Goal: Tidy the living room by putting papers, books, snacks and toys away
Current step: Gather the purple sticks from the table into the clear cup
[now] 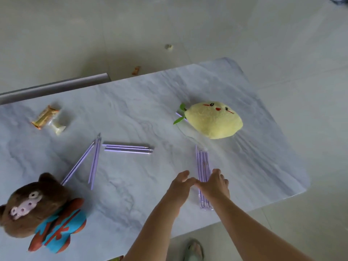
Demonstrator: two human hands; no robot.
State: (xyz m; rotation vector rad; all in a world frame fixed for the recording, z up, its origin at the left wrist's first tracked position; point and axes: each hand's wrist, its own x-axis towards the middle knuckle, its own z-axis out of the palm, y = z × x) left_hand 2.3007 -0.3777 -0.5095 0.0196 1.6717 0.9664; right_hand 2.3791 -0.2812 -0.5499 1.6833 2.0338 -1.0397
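Note:
A bundle of purple pens [202, 161] lies near the table's right front. My right hand [215, 183] rests on the middle of this bundle with fingers fairly straight. My left hand [179, 185] hovers just left of it, fingers loosely spread, holding nothing. More purple pens lie in two groups at the centre, one slanted [94, 161] and one level [128, 148]. A yellow lemon plush [213, 120] lies at the right rear with one pen under it. A brown bear plush [37, 211] in blue and orange clothes lies at the front left. Wrapped snacks [48, 119] sit at the rear left.
The marble table [141, 110] has rounded corners; its right edge is close to the pen bundle. Two small scraps [136, 70] lie on the pale tiled floor beyond it. A grey ledge [56, 87] runs behind the table's left. A slippered foot [194, 250] shows below.

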